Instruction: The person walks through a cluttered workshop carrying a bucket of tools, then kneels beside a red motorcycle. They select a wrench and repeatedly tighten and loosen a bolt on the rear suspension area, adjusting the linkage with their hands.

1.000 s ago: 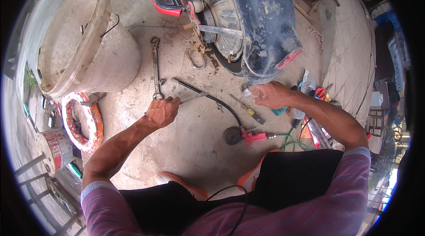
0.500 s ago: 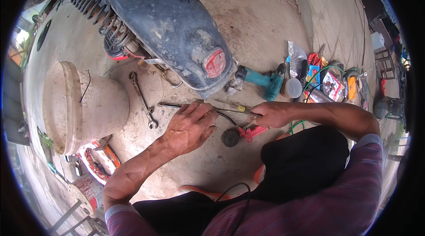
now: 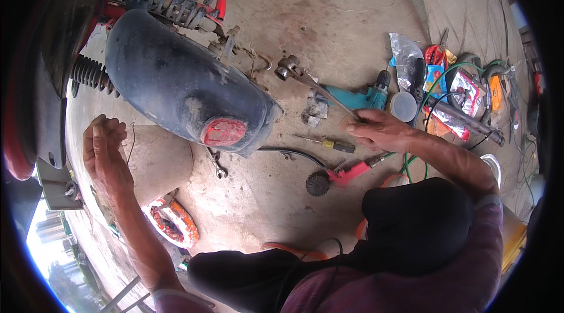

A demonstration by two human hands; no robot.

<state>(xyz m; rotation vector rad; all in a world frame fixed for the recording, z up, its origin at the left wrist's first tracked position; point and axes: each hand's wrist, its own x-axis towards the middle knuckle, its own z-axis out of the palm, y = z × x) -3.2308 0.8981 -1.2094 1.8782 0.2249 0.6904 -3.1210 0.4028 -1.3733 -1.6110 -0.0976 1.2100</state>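
My right hand (image 3: 379, 129) is closed around the handle of a long steel socket wrench (image 3: 323, 89), its thick socket head raised toward the upper left, over the floor. My left hand (image 3: 106, 157) is held up beside the tipped pale bucket (image 3: 161, 157), fingers loosely bent and apart, with nothing visible in them. Between my hands is a motorcycle's dusty black rear mudguard (image 3: 176, 72) with a red reflector (image 3: 224, 131). Coil-spring shock absorbers (image 3: 170, 4) stand behind it. A combination spanner (image 3: 218, 166) lies partly hidden under the mudguard.
A red air tool with a wire brush (image 3: 318, 184) and a yellow-handled screwdriver (image 3: 332, 144) lie on the concrete. Behind my right hand are a teal drill (image 3: 355, 98), a round tub (image 3: 403, 106), packets and a green hose (image 3: 443, 75). An orange-and-white bag (image 3: 173, 222) sits beside the bucket.
My left hand has left the wrench and risen to the left. My right hand has lifted the wrench and swung its socket head upward. The view has shifted, showing more of the motorcycle.
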